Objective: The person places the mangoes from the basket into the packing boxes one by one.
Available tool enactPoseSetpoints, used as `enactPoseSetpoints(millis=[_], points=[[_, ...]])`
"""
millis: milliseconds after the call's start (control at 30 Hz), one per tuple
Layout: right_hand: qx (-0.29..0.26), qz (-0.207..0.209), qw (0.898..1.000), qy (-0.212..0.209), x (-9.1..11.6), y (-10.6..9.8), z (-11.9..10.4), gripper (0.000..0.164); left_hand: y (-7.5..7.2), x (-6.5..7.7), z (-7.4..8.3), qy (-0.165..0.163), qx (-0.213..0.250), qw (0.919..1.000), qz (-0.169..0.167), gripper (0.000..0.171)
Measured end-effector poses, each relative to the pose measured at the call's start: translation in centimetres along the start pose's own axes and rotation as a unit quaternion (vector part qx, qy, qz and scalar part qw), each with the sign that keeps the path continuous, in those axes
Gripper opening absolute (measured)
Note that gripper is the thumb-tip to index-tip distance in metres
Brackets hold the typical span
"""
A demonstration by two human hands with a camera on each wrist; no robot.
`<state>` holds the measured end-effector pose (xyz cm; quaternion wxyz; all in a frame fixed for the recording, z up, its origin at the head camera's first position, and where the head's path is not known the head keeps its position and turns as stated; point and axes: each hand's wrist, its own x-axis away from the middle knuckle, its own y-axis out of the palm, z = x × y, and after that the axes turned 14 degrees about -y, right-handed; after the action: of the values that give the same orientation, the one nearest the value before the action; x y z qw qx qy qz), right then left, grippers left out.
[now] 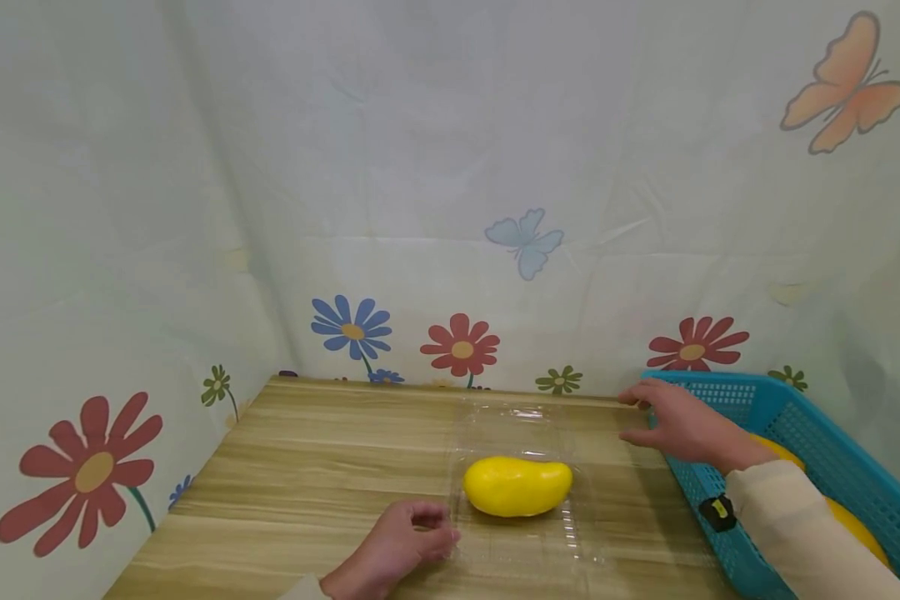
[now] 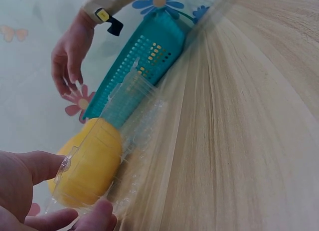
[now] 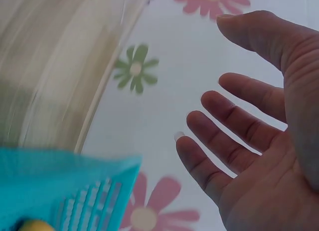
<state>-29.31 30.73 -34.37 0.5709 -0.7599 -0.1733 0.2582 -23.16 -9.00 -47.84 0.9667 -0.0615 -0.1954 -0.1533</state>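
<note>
A clear plastic clamshell box (image 1: 510, 546) lies on the table with its lid folded back, and one yellow mango (image 1: 517, 486) rests in it. At the box's left edge my left hand (image 1: 399, 540) holds the rim, the thumb (image 2: 44, 165) on one side and curled fingers (image 2: 99, 217) on the other. My right hand (image 1: 686, 423) hovers over the left rim of a blue plastic basket (image 1: 817, 417). Its fingers are spread and relaxed, with nothing in them, as the right wrist view shows.
More yellow mangoes (image 1: 857, 529) lie in the basket, partly hidden by the right sleeve. The wood-grain table (image 1: 307, 467) ends at a white curtain (image 1: 420, 167) printed with flowers and butterflies. A black device with a strap (image 1: 717, 512) is worn on the right wrist.
</note>
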Motion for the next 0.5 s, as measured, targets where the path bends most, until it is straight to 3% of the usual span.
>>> enactPoseSetpoints(millis=[200, 500], points=[[0.001, 0.007, 0.999, 0.034, 2.1, -1.2, 2.8, 0.068, -0.1, 0.0, 0.0, 0.002, -0.005, 1.0, 0.001, 0.045], [0.023, 0.005, 0.997, 0.071, 5.1, -2.3, 5.7, 0.067, -0.1, 0.2, 0.2, 0.003, -0.003, 1.0, -0.002, 0.047]])
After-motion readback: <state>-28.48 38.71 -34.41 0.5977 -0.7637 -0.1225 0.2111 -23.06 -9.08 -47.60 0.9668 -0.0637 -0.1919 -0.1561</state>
